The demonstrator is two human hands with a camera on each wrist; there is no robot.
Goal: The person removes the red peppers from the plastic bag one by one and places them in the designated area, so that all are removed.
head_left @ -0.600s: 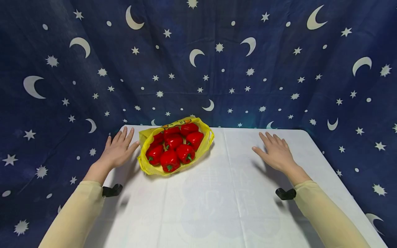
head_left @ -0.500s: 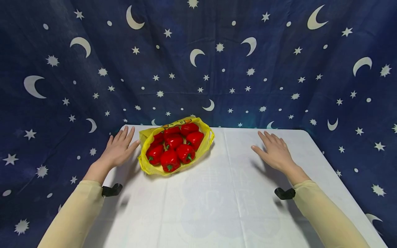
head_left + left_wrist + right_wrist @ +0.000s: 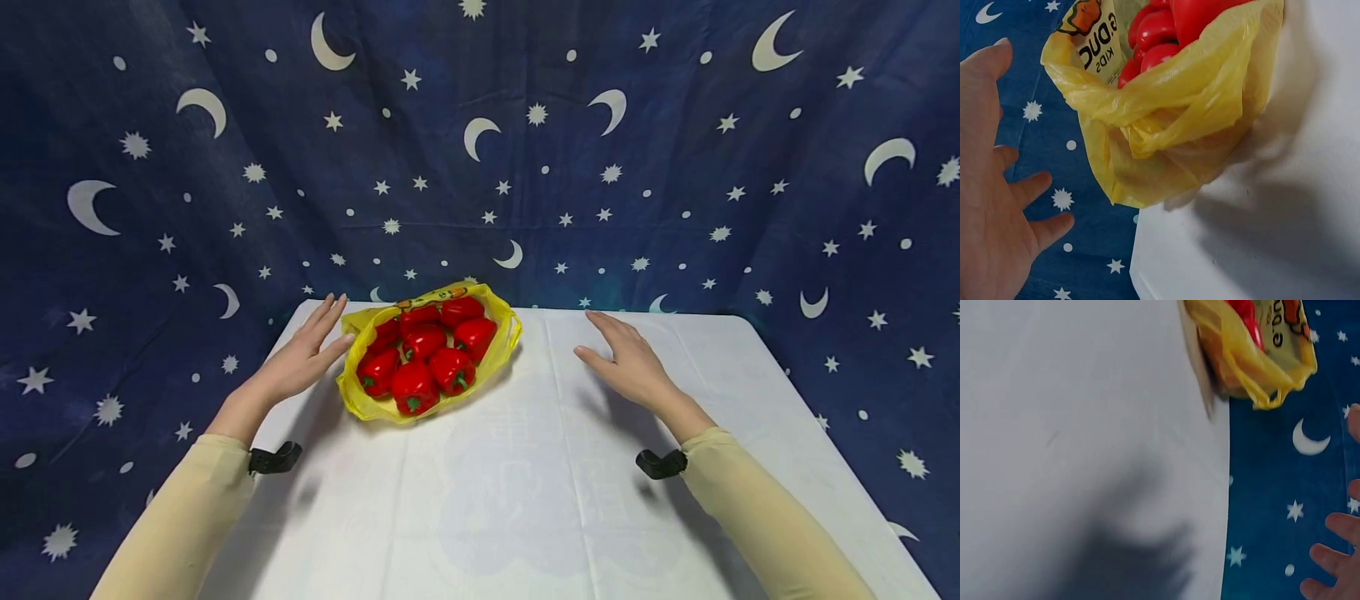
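Note:
A yellow plastic bag (image 3: 501,367) with printed lettering lies wide at the mouth on the table's far left, filled with several glossy red bell peppers (image 3: 415,387). My left hand (image 3: 303,357) hovers just left of the bag, fingers straight, its thumb overlapping the bag's edge in the head view. In the left wrist view the same hand (image 3: 991,187) is spread beside the bag's crumpled rim (image 3: 1172,106). Held above the cloth to the right of the bag, my right hand (image 3: 630,358) is empty with extended fingers. Its fingertips (image 3: 1329,556) show at the right wrist view's edge.
White cloth covers the table (image 3: 510,500), with faint creases and a pale pattern. Behind and at both sides hangs a dark blue curtain (image 3: 420,150) printed with moons and stars. Black wrist mounts (image 3: 276,458) sit on both sleeves.
My right hand has moved left, towards the bag, and turned more sideways. The left hand has shifted slightly right and rotated inward. The bag and peppers keep their place on the table.

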